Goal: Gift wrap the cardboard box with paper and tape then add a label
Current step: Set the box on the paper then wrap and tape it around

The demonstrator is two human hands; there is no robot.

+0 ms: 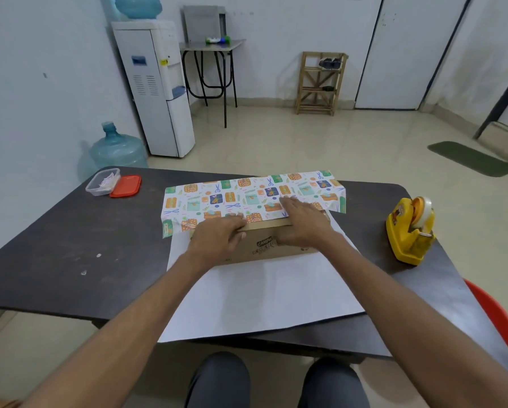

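Note:
A brown cardboard box (263,245) lies on a sheet of wrapping paper (264,293) whose white underside faces up towards me. The far part of the sheet is folded over the top of the box, showing its colourful gift print (247,195). My left hand (217,238) lies flat on the box's near left edge, fingers pressing the printed paper down. My right hand (301,220) presses flat on the paper over the box's right top. A yellow tape dispenser (410,231) stands at the right of the table.
The dark table (70,251) holds a clear plastic container (102,182) with its red lid (126,186) beside it at the far left. A red bucket (497,316) stands on the floor at the right. My knees (276,381) show below the table's near edge.

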